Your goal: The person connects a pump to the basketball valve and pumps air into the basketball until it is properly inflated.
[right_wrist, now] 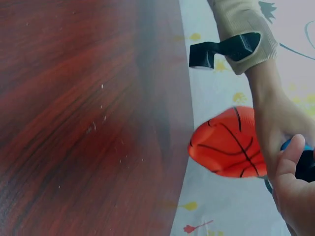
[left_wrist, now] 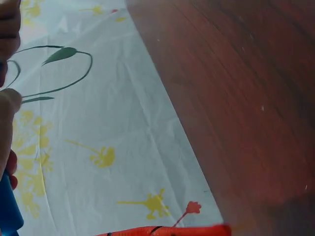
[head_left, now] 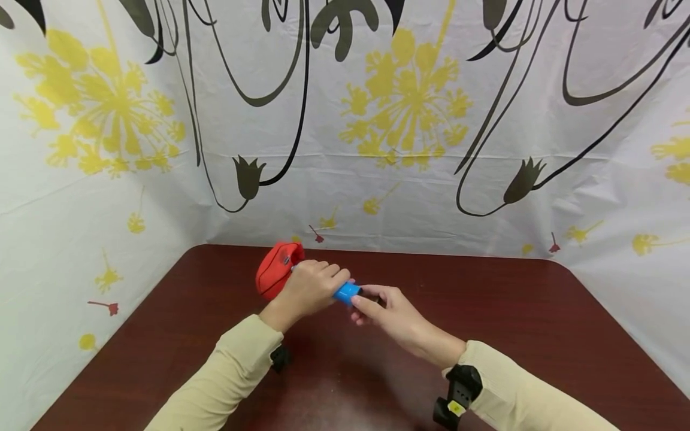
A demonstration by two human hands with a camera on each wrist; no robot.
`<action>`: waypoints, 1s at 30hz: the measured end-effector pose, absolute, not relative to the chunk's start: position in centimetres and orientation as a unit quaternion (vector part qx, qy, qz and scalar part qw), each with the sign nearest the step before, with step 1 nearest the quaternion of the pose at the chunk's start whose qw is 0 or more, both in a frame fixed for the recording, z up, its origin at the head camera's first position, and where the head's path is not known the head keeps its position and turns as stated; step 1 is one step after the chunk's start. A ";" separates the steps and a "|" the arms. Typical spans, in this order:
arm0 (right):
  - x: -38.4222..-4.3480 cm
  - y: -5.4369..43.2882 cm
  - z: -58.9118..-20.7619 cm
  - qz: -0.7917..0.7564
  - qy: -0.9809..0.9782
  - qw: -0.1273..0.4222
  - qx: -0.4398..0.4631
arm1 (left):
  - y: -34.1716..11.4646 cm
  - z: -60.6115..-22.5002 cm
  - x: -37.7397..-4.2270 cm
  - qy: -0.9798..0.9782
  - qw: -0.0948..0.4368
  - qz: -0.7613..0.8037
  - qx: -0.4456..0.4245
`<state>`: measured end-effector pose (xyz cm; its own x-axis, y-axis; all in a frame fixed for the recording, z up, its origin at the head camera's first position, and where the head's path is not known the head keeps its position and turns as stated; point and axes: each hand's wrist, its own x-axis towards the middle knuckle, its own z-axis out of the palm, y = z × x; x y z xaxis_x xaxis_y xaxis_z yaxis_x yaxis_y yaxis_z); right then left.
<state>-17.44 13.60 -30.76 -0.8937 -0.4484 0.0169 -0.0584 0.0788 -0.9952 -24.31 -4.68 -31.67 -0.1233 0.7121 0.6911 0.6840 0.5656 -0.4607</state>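
Observation:
A deflated, dented orange-red basketball point(head_left: 272, 276) with black lines hangs just beyond my left hand point(head_left: 312, 286). That hand grips a blue ball pump point(head_left: 347, 292), its fingers wrapped round the barrel. My right hand point(head_left: 396, 317) pinches the pump's dark end between thumb and fingers. In the right wrist view the basketball point(right_wrist: 229, 145) sags beside the left hand, above the table. Only a bit of the blue barrel point(left_wrist: 9, 206) shows at the edge of the left wrist view. The joint between pump and ball is mostly hidden by the left hand.
Below both hands lies a dark red-brown wooden table point(head_left: 334, 377). A white cloth point(head_left: 377, 221) printed with yellow and dark flowers hangs behind it and at the sides. Black camera straps point(head_left: 463, 386) sit on the wrists over beige sleeves.

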 end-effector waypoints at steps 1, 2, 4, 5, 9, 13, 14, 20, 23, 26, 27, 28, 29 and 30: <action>-17.4 13.6 -30.7 -0.658 0.717 0.149 -0.174 | -4.7 -31.6 -24.4 -0.742 0.473 0.024 -0.474; -17.4 13.6 -30.7 -0.663 0.714 0.150 -0.170 | -4.8 -31.4 -24.5 -0.734 0.477 0.033 -0.482; -17.4 13.6 -30.7 -0.670 0.708 0.152 -0.163 | -4.9 -31.1 -24.6 -0.723 0.478 0.047 -0.496; -17.4 13.7 -30.7 -0.672 0.707 0.152 -0.161 | -5.0 -31.0 -24.7 -0.720 0.477 0.052 -0.502; -17.4 14.1 -30.8 -0.685 0.696 0.147 -0.159 | -5.2 -30.6 -25.0 -0.720 0.461 0.055 -0.515; -17.3 14.9 -30.9 -0.717 0.656 0.152 -0.178 | -5.6 -30.5 -25.2 -0.734 0.437 0.052 -0.518; -17.4 15.1 -31.0 -0.724 0.646 0.156 -0.185 | -5.7 -30.6 -25.3 -0.738 0.430 0.052 -0.518; -17.5 15.9 -31.3 -0.730 0.631 0.175 -0.194 | -5.9 -30.7 -25.4 -0.749 0.399 0.048 -0.527; -17.5 16.0 -31.4 -0.727 0.636 0.173 -0.195 | -5.9 -30.8 -25.3 -0.743 0.399 0.042 -0.536; -17.5 16.0 -31.5 -0.727 0.632 0.173 -0.205 | -5.9 -30.8 -25.3 -0.738 0.402 0.035 -0.541; -17.6 16.1 -31.6 -0.729 0.628 0.174 -0.210 | -5.9 -30.8 -25.3 -0.737 0.403 0.033 -0.542; -17.6 16.1 -31.6 -0.730 0.624 0.176 -0.215 | -6.0 -30.8 -25.3 -0.736 0.403 0.030 -0.542; -17.6 16.1 -31.7 -0.732 0.621 0.178 -0.218 | -6.0 -30.8 -25.3 -0.737 0.403 0.028 -0.541; -17.6 16.2 -31.7 -0.733 0.619 0.179 -0.219 | -6.0 -30.8 -25.3 -0.738 0.403 0.029 -0.540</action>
<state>-17.57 16.18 -31.73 -0.8399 -0.5334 0.1005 -0.0099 -0.1701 -0.9854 -25.29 -5.98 -30.80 -0.0911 0.8209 0.5637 0.7735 0.4149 -0.4792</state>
